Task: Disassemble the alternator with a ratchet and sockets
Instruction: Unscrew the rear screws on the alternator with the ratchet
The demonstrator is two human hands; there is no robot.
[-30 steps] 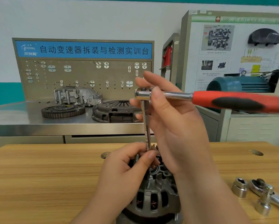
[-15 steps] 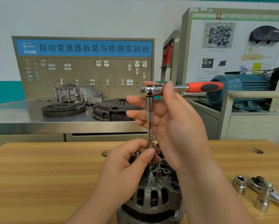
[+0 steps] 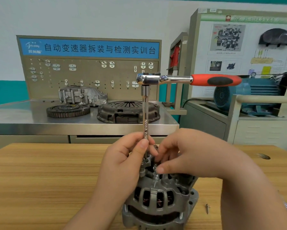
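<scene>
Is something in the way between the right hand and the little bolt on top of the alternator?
No, nothing visible. The right hand pinches the bolt directly, atop the alternator. The left hand holds the extension bar just left of it, under the ratchet, not between them.

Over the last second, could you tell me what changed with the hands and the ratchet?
The right hand let go of the ratchet and dropped to the alternator, where it pinches a small bolt. The left hand still grips the extension bar; the ratchet stays seated, handle pointing right.
</scene>
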